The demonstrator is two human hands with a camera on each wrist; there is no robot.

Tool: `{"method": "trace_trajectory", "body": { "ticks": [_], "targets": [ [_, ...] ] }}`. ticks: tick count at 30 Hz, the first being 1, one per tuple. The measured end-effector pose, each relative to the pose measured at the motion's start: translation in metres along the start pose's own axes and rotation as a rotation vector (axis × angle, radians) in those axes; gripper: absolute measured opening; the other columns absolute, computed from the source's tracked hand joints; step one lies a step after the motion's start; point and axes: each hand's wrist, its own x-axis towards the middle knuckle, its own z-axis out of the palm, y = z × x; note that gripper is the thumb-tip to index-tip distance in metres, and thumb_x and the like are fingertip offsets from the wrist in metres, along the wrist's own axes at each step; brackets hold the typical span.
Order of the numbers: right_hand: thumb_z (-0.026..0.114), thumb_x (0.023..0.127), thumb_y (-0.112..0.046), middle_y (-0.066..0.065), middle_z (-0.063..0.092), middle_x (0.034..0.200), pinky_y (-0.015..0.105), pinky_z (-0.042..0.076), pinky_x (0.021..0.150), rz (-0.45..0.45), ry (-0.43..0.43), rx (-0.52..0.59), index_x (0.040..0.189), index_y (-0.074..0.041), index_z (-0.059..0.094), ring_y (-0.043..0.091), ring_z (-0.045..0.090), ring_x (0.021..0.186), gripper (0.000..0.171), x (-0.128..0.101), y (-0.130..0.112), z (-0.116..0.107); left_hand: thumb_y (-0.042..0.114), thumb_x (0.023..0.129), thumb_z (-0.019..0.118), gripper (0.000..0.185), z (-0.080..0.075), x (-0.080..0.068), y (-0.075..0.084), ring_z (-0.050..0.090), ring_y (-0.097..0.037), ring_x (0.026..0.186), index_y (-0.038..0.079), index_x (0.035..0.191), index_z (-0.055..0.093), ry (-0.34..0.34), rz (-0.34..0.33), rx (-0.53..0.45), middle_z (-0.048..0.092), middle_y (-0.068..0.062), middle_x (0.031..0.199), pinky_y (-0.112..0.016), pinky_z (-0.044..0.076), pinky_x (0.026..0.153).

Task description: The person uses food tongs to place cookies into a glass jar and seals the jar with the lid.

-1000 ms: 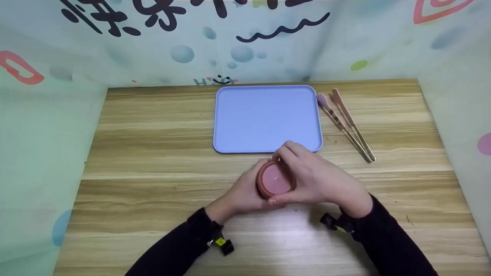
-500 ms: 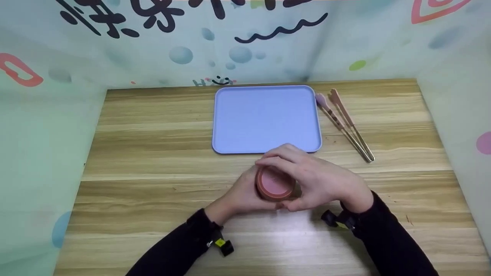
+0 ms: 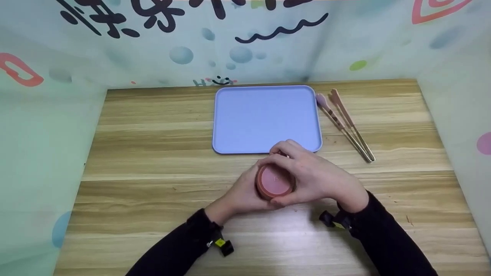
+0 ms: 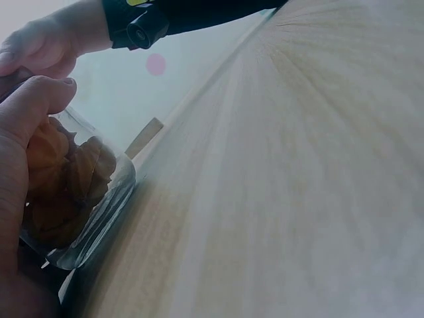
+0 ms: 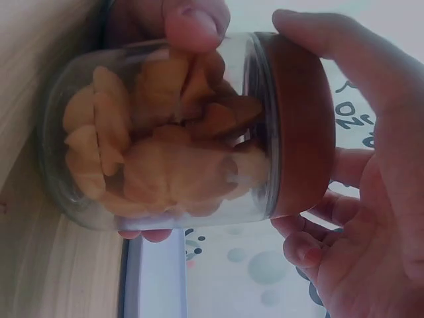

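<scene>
A clear jar of golden-brown cookies stands on the table, its reddish-brown lid facing up in the head view. My left hand grips the jar's body, thumb across the near side. Around the lid's rim curl the fingers and thumb of my right hand; in the right wrist view they hold the lid at its edge. The lid sits on the jar's mouth. In the left wrist view the cookies show behind my left thumb, and the lid is mostly hidden.
A blue-purple tray lies flat behind the jar, near the back wall. Right of it rest pink-tipped tongs with metal handles. Printed cloth walls in the wooden table at the back and sides.
My right hand shifts its fingers round the lid, loosening and then gripping again, with the wrist turning. The left hand and the jar stay in place.
</scene>
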Motion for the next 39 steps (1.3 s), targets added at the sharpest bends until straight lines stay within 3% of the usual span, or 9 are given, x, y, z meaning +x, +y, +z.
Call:
{"method": "trace_trajectory", "body": {
  "ticks": [6, 11, 22, 26, 32, 39],
  "targets": [
    [0.075, 0.065, -0.062, -0.004, 0.046, 0.121, 0.027, 0.042, 0.098, -0.015, -0.006, 0.014, 0.130, -0.024, 0.053, 0.010, 0.040, 0.116, 0.078, -0.001, 0.000, -0.001, 0.026, 0.064, 0.088, 0.096, -0.001, 0.001, 0.000, 0.050, -0.010, 0.126, 0.028, 0.142, 0.032, 0.000, 0.032, -0.020, 0.050, 0.006, 0.138, -0.030, 0.041, 0.110],
    [0.076, 0.067, -0.059, -0.003, 0.045, 0.128, 0.029, 0.041, 0.102, -0.049, -0.050, 0.044, 0.137, -0.023, 0.048, 0.011, 0.040, 0.121, 0.084, -0.003, 0.001, -0.003, 0.030, 0.062, 0.089, 0.099, 0.000, 0.000, -0.003, 0.048, -0.009, 0.128, 0.030, 0.142, 0.031, -0.005, 0.008, -0.012, 0.048, 0.007, 0.139, -0.031, 0.040, 0.110],
    [0.076, 0.065, -0.062, -0.002, 0.047, 0.121, 0.026, 0.045, 0.096, -0.048, -0.019, 0.011, 0.134, -0.017, 0.051, 0.010, 0.042, 0.114, 0.086, -0.001, 0.003, -0.001, 0.043, 0.060, 0.088, 0.104, 0.007, 0.001, -0.036, 0.046, -0.006, 0.129, 0.035, 0.144, 0.027, 0.014, -0.023, 0.008, 0.045, 0.013, 0.141, -0.029, 0.038, 0.111],
    [0.075, 0.065, -0.063, -0.001, 0.047, 0.122, 0.025, 0.044, 0.097, -0.055, -0.008, 0.006, 0.132, -0.015, 0.051, 0.011, 0.042, 0.114, 0.086, 0.001, 0.006, 0.001, 0.042, 0.060, 0.087, 0.102, 0.007, 0.001, -0.036, 0.046, -0.006, 0.130, 0.035, 0.143, 0.027, 0.026, -0.032, -0.004, 0.045, 0.012, 0.140, -0.030, 0.038, 0.112],
    [0.075, 0.065, -0.064, -0.002, 0.047, 0.121, 0.025, 0.044, 0.095, -0.043, -0.006, 0.004, 0.132, -0.015, 0.051, 0.011, 0.041, 0.112, 0.086, 0.002, 0.007, 0.004, 0.036, 0.062, 0.088, 0.103, 0.004, 0.001, -0.023, 0.047, -0.011, 0.129, 0.032, 0.145, 0.026, 0.026, -0.056, -0.031, 0.046, 0.006, 0.142, -0.034, 0.039, 0.111],
    [0.076, 0.063, -0.064, -0.004, 0.047, 0.124, 0.026, 0.043, 0.097, -0.013, -0.012, 0.001, 0.133, -0.019, 0.050, 0.010, 0.041, 0.114, 0.087, 0.004, 0.007, 0.005, 0.045, 0.059, 0.087, 0.104, 0.005, 0.001, -0.035, 0.048, -0.005, 0.127, 0.038, 0.143, 0.026, 0.041, -0.091, 0.016, 0.046, 0.014, 0.138, -0.030, 0.041, 0.109]
  ]
}}
